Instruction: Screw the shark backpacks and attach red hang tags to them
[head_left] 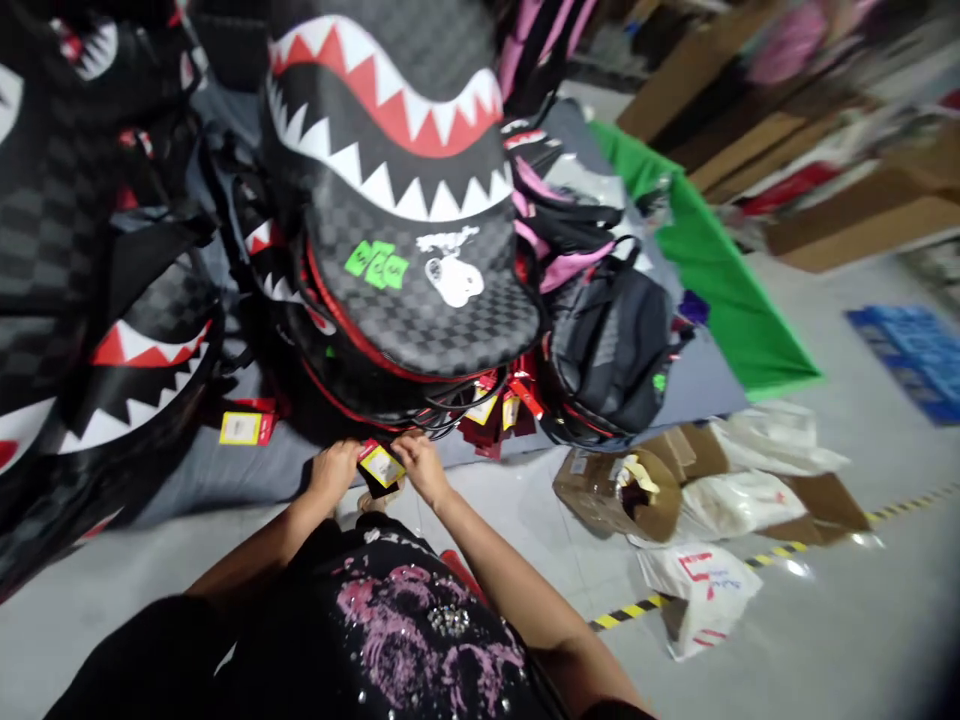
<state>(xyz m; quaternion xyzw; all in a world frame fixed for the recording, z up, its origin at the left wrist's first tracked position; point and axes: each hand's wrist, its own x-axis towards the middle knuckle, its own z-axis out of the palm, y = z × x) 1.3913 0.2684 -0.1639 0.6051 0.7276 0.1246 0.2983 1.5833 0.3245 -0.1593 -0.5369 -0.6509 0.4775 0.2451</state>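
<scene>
A red hang tag with a yellow and white label point(382, 466) is stretched between my two hands in front of my body. My left hand point(335, 470) is closed, fingers at the tag's left edge. The fingers of my right hand point(422, 467) pinch its right edge. Just beyond lies a grey checkered backpack point(420, 310) with red and white shark teeth, a white cartoon dog and green bills printed on it. More bags are stacked beneath it. Several red tags point(495, 412) hang at its near edge, right of my right hand.
Shark-teeth bags point(142, 350) crowd the left. A dark backpack point(611, 345) and pink-strapped bags point(559, 235) lie right, beside a green panel point(739, 290). An open carton point(592, 495) and white plastic bags point(742, 505) sit on the floor near striped tape point(630, 612).
</scene>
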